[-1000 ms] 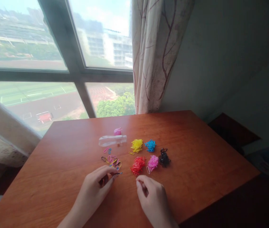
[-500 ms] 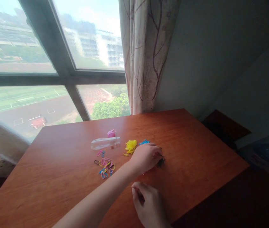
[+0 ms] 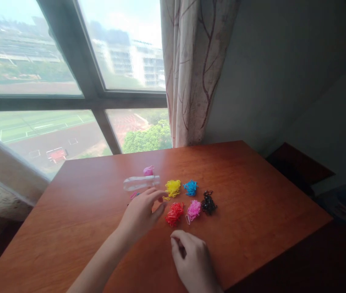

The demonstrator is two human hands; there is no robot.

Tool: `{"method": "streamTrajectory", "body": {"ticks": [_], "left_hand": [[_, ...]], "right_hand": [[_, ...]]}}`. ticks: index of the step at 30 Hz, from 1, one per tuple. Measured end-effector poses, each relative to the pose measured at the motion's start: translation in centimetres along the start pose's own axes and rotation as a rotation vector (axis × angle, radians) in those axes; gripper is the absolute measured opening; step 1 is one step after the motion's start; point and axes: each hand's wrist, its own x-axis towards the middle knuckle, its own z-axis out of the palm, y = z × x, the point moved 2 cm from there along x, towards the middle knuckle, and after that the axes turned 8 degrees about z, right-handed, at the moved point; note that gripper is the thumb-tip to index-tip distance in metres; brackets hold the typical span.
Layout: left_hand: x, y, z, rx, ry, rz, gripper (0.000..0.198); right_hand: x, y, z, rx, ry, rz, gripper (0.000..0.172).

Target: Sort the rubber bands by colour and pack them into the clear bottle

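Observation:
Five small heaps of rubber bands lie on the wooden table [image 3: 252, 195], sorted by colour: yellow [image 3: 173, 187], blue [image 3: 190, 187], red [image 3: 174, 213], pink [image 3: 194, 209] and black [image 3: 209, 203]. My left hand [image 3: 142, 212] hovers left of the red heap with its fingers loosely stretched and nothing visible in it. It covers most of a scatter of mixed loose bands [image 3: 134, 195]. My right hand [image 3: 191, 258] rests on the table in front of the red heap. Its fingers are curled in, so I cannot see whether they hold anything.
A clear plastic bottle [image 3: 141, 182] lies on its side behind my left hand, with a pink cap [image 3: 148, 170] just beyond it. A window and a patterned curtain [image 3: 197, 73] stand behind the table. The table's right edge drops to a dark lower surface [image 3: 298, 167].
My left hand pinched a band by the mixed scatter, reached right to the black heap, then drew back left over the scatter, fingers loosened. My right hand stayed where it was.

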Motion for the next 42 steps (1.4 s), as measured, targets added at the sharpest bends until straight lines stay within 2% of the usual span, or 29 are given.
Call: {"method": "streamTrajectory", "body": {"ticks": [5, 10, 16, 23, 32, 37, 42], "left_hand": [[-6.0, -4.1, -1.1, 0.050, 0.137, -0.137, 0.023], [-9.5, -5.1, -0.2, 0.066, 0.168, -0.151, 0.019], [-9.6, -4.7, 0.4, 0.063, 0.145, -0.191, 0.017], [-9.7, -4.5, 0.6, 0.041, 0.079, -0.214, 0.018], [-9.7, -4.6, 0.9, 0.090, 0.066, -0.226, 0.023], [-9.7, -4.4, 1.0, 0.105, 0.059, -0.191, 0.028], [-9.6, -3.8, 0.7, 0.009, 0.123, -0.105, 0.031]], "right_hand": [[0.9, -1.3, 0.9, -0.062, -0.032, 0.000, 0.017], [1.9, -3.4, 2.1, -0.180, -0.054, 0.015, 0.013], [2.9, -5.5, 3.9, -0.306, -0.116, 0.041, 0.009], [3.4, -5.7, 4.6, -0.376, -0.104, 0.053, 0.015], [3.3, -5.1, 3.6, -0.133, -0.047, 0.017, 0.013], [3.3, -5.3, 3.2, -0.050, -0.042, -0.005, 0.013], [3.4, -5.5, 2.9, 0.006, -0.080, -0.005, 0.014]]}}
